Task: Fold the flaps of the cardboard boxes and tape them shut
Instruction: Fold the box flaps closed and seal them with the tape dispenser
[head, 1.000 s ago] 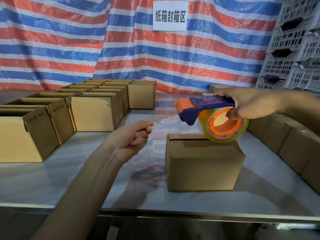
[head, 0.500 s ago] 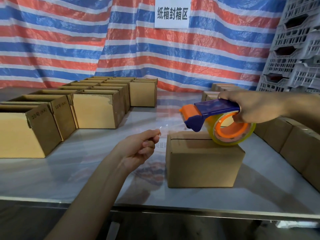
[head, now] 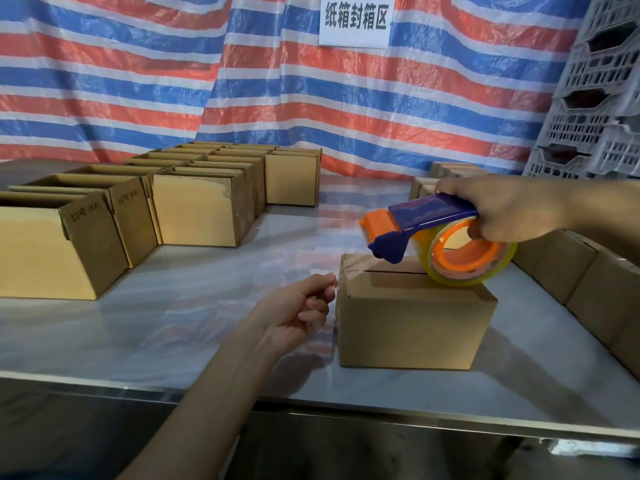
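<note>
Tape (head: 349, 269), clear and thin, stretches from the mouth of a blue and orange tape dispenser (head: 420, 221) down over the left top edge of a cardboard box (head: 412, 323). This box stands near the middle of the desk (head: 166, 327), its flaps folded down, with a dark seam showing along the top. The left hand (head: 298, 313) pinches the free end of the tape between thumb and forefinger, just beside the box's left edge, with the other fingers curled in. The right hand (head: 509, 209) grips the dispenser's handle from above, its fingers wrapped under and into the orange core of the tape roll (head: 485, 271). The roll is low over the right part of the box top; whether it touches I cannot tell. Open boxes (head: 52, 251) stand in rows at the far left, and more boxes (head: 571, 275) line the right side. A striped tarp (head: 242, 81) hangs behind, with a white sign (head: 356, 20) on it and grey crates (head: 602, 81) stacked at the far right.
</note>
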